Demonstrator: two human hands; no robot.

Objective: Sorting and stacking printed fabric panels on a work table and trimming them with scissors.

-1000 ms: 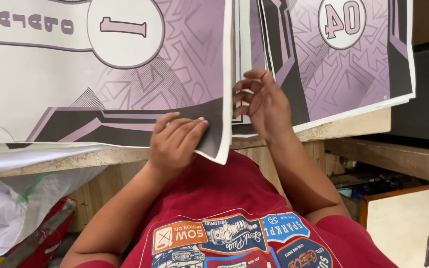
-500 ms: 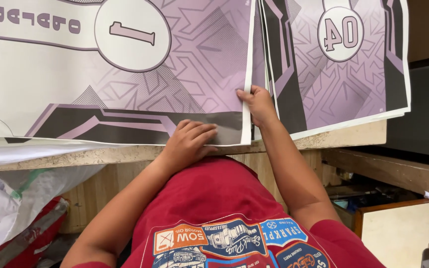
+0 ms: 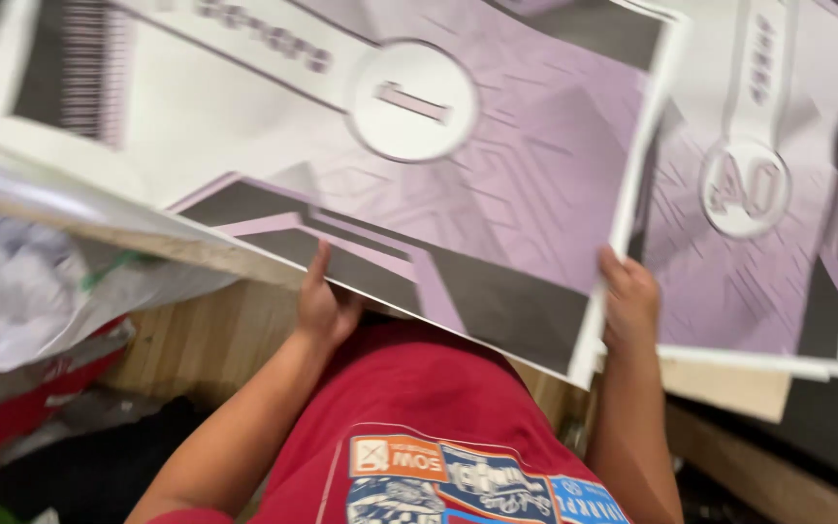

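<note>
While lifted off the bench edge, large purple printed sheet: thin, light, floppy, easily creased. Left hand pinching its near edge, right hand gripping its right corner; best held at both corners, kept taut.

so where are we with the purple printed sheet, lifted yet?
Done: near edge of the purple printed sheet is off the wooden table edge. In hand: left hand grips its bottom edge, right hand its right corner. Left: second printed sheet lies untouched.
</note>
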